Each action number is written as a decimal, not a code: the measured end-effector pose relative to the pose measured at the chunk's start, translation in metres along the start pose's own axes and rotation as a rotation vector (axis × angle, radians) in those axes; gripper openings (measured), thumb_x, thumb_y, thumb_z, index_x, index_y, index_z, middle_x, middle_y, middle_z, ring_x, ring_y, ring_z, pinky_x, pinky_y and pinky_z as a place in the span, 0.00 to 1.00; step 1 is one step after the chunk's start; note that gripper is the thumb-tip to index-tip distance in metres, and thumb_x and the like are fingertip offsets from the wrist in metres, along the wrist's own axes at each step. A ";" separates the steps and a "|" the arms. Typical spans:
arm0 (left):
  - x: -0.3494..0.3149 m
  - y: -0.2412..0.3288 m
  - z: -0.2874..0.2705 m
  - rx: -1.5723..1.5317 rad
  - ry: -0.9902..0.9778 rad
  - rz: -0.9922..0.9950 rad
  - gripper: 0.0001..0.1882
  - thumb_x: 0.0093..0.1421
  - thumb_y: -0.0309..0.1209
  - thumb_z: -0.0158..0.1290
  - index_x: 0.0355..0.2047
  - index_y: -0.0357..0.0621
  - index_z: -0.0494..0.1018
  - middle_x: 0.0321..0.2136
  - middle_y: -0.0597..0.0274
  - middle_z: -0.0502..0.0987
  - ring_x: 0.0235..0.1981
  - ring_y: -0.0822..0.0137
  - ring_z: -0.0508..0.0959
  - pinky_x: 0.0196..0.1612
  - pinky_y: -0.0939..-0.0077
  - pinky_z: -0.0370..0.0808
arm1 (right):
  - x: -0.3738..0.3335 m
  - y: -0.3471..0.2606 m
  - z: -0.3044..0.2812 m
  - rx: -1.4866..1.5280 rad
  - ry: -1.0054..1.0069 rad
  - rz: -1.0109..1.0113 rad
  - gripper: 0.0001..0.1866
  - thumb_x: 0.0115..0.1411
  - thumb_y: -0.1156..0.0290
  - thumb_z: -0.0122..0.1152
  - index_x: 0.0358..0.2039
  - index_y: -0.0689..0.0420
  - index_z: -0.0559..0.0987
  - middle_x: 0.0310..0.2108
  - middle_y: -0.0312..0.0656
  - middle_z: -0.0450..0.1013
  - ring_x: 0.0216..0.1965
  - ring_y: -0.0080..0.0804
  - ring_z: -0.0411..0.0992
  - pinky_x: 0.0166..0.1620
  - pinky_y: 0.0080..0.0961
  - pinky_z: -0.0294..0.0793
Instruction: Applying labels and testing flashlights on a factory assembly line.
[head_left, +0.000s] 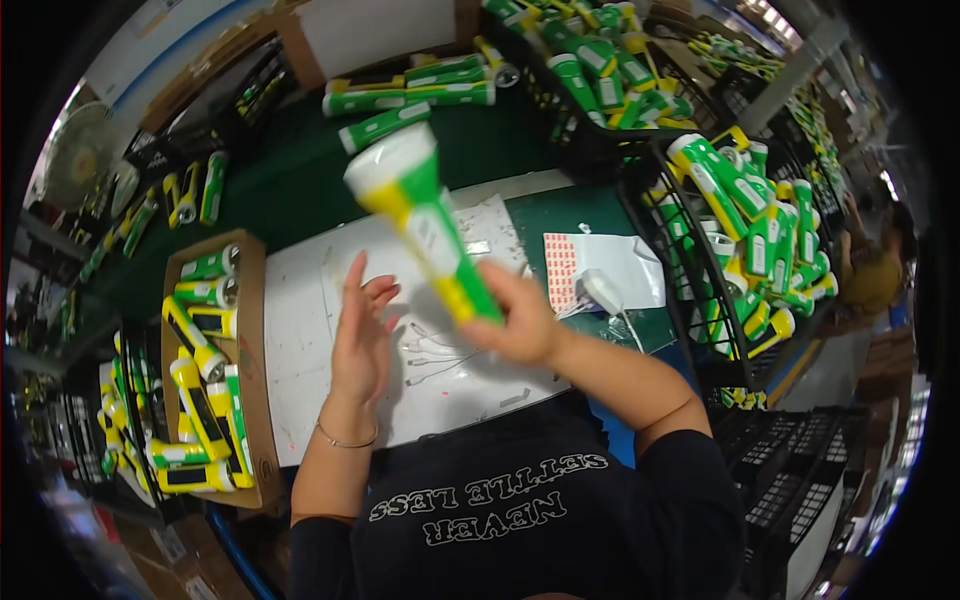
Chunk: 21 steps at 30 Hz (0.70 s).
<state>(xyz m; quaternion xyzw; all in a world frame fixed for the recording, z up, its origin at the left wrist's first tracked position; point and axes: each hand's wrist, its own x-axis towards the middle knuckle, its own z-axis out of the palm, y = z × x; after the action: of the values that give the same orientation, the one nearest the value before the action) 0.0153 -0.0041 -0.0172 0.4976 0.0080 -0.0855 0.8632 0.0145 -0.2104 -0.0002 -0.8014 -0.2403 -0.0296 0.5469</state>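
My right hand (518, 318) grips the tail end of a green and yellow flashlight (432, 238), its wide white head tilted up and toward the far left. The flashlight is raised over a white work board (310, 350). Just left of it, my left hand (362, 325) is upright with fingers apart and holds nothing. Several white charging cables (440, 350) lie on the board below, between my hands. To the right of my right hand are a white plug-like piece with a cord (602, 290) and a sheet of red-and-white stickers (562, 270).
Black crates (690, 290) heaped with similar flashlights stand at the right and far right. A cardboard box (258, 370) holding more flashlights is on the left. Several flashlights (410, 98) lie along the far side of the green table (290, 170). Another person (880, 265) is at the far right.
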 end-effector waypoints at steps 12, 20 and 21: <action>-0.003 0.000 -0.019 0.073 0.019 -0.051 0.26 0.62 0.43 0.40 0.60 0.60 0.53 0.42 0.75 0.70 0.47 0.76 0.65 0.47 0.72 0.58 | 0.116 0.108 -0.321 -0.814 0.712 0.925 0.39 0.52 0.35 0.44 0.32 0.66 0.79 0.33 0.51 0.76 0.35 0.45 0.75 0.43 0.37 0.69; 0.018 -0.002 -0.026 0.056 0.093 -0.126 0.23 0.62 0.39 0.42 0.57 0.58 0.56 0.41 0.74 0.71 0.44 0.78 0.68 0.46 0.72 0.60 | 0.198 0.074 -0.224 -1.403 0.616 0.277 0.19 0.53 0.57 0.52 0.42 0.53 0.69 0.35 0.46 0.72 0.32 0.42 0.76 0.31 0.39 0.75; 0.021 -0.003 -0.024 0.045 0.086 -0.136 0.22 0.62 0.39 0.42 0.57 0.57 0.57 0.41 0.74 0.71 0.43 0.78 0.68 0.46 0.73 0.60 | 0.215 0.081 -0.204 -1.322 0.542 0.050 0.16 0.53 0.61 0.51 0.41 0.53 0.69 0.35 0.47 0.72 0.31 0.44 0.75 0.30 0.39 0.75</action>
<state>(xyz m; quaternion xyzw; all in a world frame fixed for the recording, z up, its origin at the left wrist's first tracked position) 0.0369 0.0120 -0.0339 0.5184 0.0773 -0.1227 0.8427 0.2819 -0.3396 0.0779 -0.9349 -0.0094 -0.3546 -0.0124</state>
